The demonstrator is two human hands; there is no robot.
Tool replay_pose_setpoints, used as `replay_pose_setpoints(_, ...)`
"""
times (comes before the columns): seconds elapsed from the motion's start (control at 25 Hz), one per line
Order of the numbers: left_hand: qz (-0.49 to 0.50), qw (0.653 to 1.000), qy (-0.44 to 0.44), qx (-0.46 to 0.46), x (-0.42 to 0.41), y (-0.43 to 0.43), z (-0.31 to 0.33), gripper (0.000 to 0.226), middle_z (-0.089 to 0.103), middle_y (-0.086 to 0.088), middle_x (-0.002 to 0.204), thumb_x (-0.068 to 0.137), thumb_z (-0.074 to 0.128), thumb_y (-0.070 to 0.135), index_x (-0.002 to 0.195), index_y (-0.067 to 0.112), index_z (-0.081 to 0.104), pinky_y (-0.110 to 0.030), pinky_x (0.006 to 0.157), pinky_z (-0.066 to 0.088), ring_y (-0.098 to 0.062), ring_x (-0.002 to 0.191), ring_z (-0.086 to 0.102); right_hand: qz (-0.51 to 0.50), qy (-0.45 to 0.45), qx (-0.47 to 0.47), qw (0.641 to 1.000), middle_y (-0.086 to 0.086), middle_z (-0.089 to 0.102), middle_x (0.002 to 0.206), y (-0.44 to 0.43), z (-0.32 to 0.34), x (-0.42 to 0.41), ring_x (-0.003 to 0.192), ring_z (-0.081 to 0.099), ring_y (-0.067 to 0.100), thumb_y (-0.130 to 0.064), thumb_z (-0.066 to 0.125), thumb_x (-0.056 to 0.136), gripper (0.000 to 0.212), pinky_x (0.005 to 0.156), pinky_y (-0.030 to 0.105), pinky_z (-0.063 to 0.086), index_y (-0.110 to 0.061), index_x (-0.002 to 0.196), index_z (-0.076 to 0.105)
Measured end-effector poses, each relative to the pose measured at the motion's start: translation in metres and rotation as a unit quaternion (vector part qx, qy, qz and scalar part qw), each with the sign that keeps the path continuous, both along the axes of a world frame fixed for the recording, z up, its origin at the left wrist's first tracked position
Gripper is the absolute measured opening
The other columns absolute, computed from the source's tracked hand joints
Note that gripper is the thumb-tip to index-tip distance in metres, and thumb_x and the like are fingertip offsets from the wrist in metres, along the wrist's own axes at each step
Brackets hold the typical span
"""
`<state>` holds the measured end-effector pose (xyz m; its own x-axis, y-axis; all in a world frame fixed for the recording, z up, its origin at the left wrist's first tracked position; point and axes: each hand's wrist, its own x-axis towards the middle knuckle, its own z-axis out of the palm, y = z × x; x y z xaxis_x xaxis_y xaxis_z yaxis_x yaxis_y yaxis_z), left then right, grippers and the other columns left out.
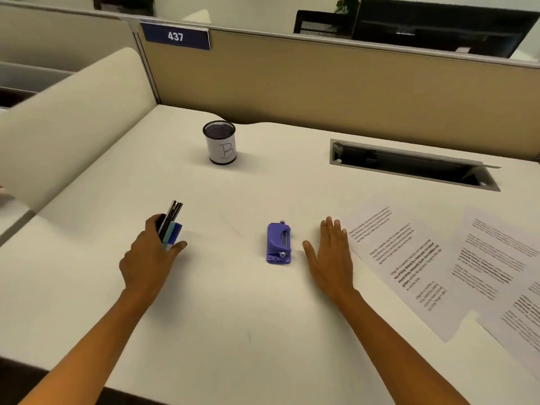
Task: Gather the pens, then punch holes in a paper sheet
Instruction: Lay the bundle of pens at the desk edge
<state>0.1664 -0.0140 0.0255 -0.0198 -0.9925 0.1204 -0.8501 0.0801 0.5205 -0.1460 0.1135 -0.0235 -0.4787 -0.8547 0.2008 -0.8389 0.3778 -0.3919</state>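
Observation:
My left hand (150, 255) is shut on a bundle of pens (171, 223), black and blue ones, their ends sticking up and away from me above the desk. A purple hole punch (279, 244) lies on the white desk (233, 317) between my hands. My right hand (328, 255) rests flat and open on the desk just right of the punch, holding nothing. Printed paper sheets (409, 264) lie to the right of that hand, overlapping each other. A black mesh pen cup (219, 141) with a white label marked "B" stands upright farther back.
A grey cable slot (409, 165) with its lid open is set into the desk at the back right. A tan partition (321, 83) with a blue "437" sign (175, 36) closes off the far edge. A cream divider (73, 118) borders the left.

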Motion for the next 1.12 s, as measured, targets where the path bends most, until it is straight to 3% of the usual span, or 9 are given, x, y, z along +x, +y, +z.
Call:
replay_pose_setpoints(0.32,-0.005,0.996,-0.059,0.059,0.07,-0.08,-0.01,0.08,0.057,-0.02,0.11,0.074,0.072,0.049,0.137,0.016,0.034,-0.036,0.066,0.04,-0.04,0.089,0.06,-0.044,0.03,0.077,0.996,0.007,0.005,0.159,-0.023,-0.015,0.012,0.147,0.001,0.017,-0.05,0.028,0.095,0.072,0.12,0.032,0.002,-0.006,0.149,0.009)
replay_pose_setpoints(0.52,0.0,0.993,-0.118,0.03,0.079,-0.085,-0.017,0.078,0.048,-0.024,0.112,0.079,0.065,0.051,0.14,0.011,0.035,-0.044,0.063,0.044,-0.043,0.087,0.056,-0.046,0.036,0.096,0.994,0.005,0.004,0.159,-0.023,-0.015,0.011,0.146,0.0,0.015,-0.051,0.025,0.094,0.072,0.119,0.031,0.0,-0.009,0.149,0.007)
replay_pose_setpoints(0.6,0.013,0.991,-0.133,0.013,0.08,-0.085,-0.019,0.08,0.048,-0.027,0.111,0.078,0.067,0.048,0.139,0.006,0.038,-0.047,0.062,0.043,-0.044,0.094,0.051,-0.045,0.035,0.099,0.993,0.005,0.004,0.159,-0.024,-0.014,0.013,0.146,0.0,0.015,-0.05,0.026,0.095,0.071,0.12,0.031,0.001,-0.009,0.149,0.007)
replay_pose_setpoints(0.72,0.017,0.988,-0.154,-0.004,0.083,-0.084,-0.022,0.087,0.051,-0.034,0.105,0.074,0.071,0.048,0.136,-0.005,0.039,-0.051,0.062,0.043,-0.046,0.091,0.051,-0.048,0.023,0.098,0.994,0.004,0.005,0.159,-0.024,-0.012,0.013,0.146,0.001,0.014,-0.046,0.03,0.096,0.068,0.12,0.032,0.003,-0.009,0.149,0.009)
replay_pose_setpoints(1.12,0.036,0.992,-0.123,-0.015,0.089,-0.088,-0.028,0.1,0.051,-0.033,0.116,0.067,0.07,0.061,0.137,-0.001,0.035,-0.055,0.076,0.045,-0.049,0.099,0.052,-0.051,0.013,0.097,0.994,0.004,0.007,0.159,-0.024,-0.009,0.014,0.146,0.002,0.013,-0.043,0.033,0.097,0.066,0.12,0.032,0.003,-0.009,0.149,0.01)
